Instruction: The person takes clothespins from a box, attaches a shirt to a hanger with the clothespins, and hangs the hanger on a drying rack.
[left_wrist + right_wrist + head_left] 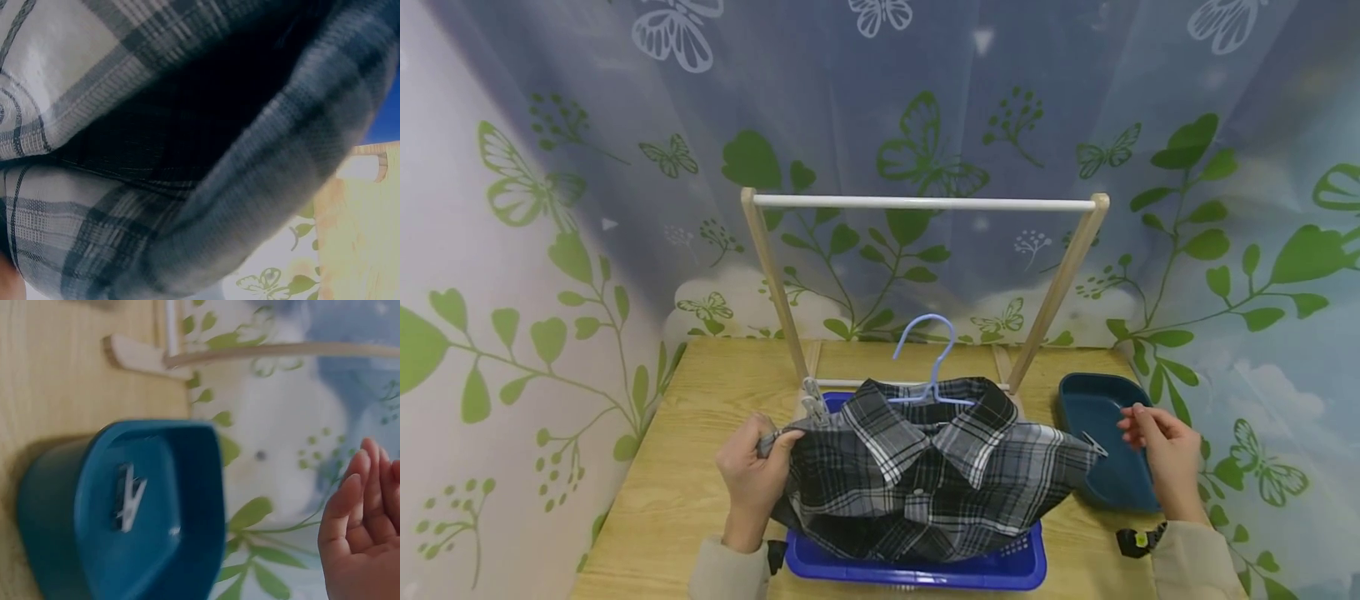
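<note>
A black, grey and white plaid shirt [925, 475] lies over a blue basket [917, 573], with a light blue hanger [934, 367] in its collar. My left hand [756, 462] pinches the shirt at its left shoulder, close beside a grey clip [814, 402]. Plaid cloth [250, 181] fills most of the left wrist view. To the right, my right hand [1165, 454] hovers by a teal bin [1138, 492], fingers loosely bent and holding nothing. A clip [128, 497] lies inside that bin in the right wrist view.
Behind the basket stands a small wooden rack with a white top bar [925, 202]. Everything stands on a wooden table [655, 500]. Curtains printed with leaves and butterflies [925, 150] enclose the back and sides.
</note>
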A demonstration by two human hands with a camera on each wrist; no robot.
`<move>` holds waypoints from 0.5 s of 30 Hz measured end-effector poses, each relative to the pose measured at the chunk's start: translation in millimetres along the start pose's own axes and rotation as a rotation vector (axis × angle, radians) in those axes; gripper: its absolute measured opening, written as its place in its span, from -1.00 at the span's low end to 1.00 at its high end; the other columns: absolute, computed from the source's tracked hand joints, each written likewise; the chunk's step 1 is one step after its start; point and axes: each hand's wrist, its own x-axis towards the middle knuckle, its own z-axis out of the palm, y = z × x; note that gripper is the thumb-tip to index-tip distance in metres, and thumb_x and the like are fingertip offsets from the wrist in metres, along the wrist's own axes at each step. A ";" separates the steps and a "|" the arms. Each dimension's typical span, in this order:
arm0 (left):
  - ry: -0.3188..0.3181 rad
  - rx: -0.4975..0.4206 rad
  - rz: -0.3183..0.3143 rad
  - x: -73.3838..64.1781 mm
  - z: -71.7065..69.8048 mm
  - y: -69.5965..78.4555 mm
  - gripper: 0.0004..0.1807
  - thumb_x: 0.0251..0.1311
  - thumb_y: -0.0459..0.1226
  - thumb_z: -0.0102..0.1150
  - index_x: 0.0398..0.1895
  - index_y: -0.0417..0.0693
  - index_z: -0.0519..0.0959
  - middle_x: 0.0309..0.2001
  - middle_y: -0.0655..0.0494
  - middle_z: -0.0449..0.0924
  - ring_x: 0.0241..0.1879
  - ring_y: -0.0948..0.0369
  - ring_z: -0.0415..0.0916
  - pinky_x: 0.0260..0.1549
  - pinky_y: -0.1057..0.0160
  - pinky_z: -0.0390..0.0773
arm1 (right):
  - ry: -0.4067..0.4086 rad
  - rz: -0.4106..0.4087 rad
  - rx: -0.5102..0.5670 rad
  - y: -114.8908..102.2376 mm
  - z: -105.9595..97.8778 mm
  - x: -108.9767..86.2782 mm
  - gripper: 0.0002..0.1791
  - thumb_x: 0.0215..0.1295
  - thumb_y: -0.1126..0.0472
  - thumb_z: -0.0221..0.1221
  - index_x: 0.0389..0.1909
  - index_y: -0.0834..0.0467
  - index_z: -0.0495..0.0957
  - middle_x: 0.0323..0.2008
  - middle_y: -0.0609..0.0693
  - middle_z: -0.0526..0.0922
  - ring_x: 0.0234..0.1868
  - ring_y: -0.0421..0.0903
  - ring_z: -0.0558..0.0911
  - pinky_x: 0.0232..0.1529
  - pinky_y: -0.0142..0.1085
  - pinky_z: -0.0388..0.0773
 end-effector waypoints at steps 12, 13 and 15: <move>-0.003 0.005 -0.002 -1.3 -0.6 -1.2 -0.32 0.27 0.00 0.25 -0.75 -0.17 0.12 -0.70 0.17 0.06 -0.63 0.44 -0.04 -0.69 0.41 0.04 | -0.049 0.047 -0.442 55.6 4.9 29.4 -0.62 0.48 0.14 0.10 0.02 0.40 0.59 -0.35 -0.20 0.70 -0.34 -0.43 0.56 -0.30 -0.52 0.46; -0.003 0.004 -0.003 -1.6 -0.5 -1.4 -0.32 0.27 0.00 0.26 -0.75 -0.17 0.11 -0.70 0.17 0.06 -0.63 0.44 -0.04 -0.69 0.41 0.05 | -0.062 0.062 -0.491 58.8 6.1 30.6 -0.62 0.49 0.13 0.09 0.05 0.38 0.58 -0.28 -0.09 0.72 -0.27 -0.35 0.59 -0.26 -0.47 0.46; -0.003 -0.002 -0.002 -2.0 -0.2 -1.4 -0.32 0.27 0.00 0.26 -0.75 -0.17 0.11 -0.70 0.17 0.07 -0.64 0.43 -0.04 -0.69 0.41 0.05 | -0.098 0.093 -0.573 64.0 8.1 32.1 -0.61 0.50 0.14 0.06 0.10 0.36 0.55 -0.11 0.16 0.70 -0.15 -0.14 0.61 -0.18 -0.29 0.49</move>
